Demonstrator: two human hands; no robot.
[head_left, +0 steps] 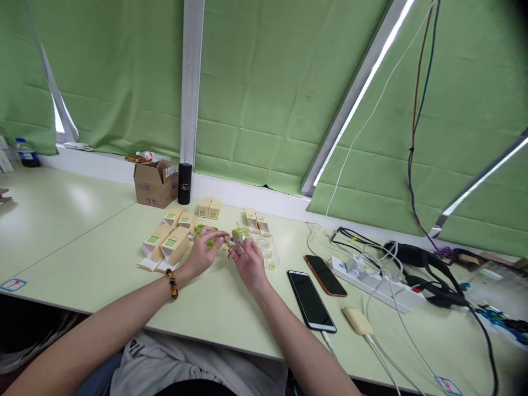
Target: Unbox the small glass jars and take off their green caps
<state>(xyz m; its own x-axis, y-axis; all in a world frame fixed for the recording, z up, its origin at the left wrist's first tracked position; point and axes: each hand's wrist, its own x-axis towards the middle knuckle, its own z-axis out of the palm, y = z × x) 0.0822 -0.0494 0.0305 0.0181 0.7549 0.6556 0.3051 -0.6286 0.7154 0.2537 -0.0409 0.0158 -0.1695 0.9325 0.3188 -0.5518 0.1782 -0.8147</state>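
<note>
Near the middle of the table, my right hand (249, 261) is closed on a small green item with clear plastic (240, 235); its exact kind is too small to tell. My left hand (204, 250) reaches toward it from the left, with a gap between thumb and forefinger and nothing visible in them. Behind my left hand lie more green pieces (201, 229), partly hidden by its fingers. Clear round plastic pieces with yellow bits (270, 257) lie just right of my right hand. Cream cartons with green labels (175, 246) lie to the left, some with flaps open.
Farther back are more cream cartons (209, 209), opened cartons (256, 223), a brown cardboard box (154, 184) and a black cylinder (185, 184). To the right lie two phones (311, 300), a power strip (375, 283) with tangled cables, and a cream-coloured device (357, 320) with a cable.
</note>
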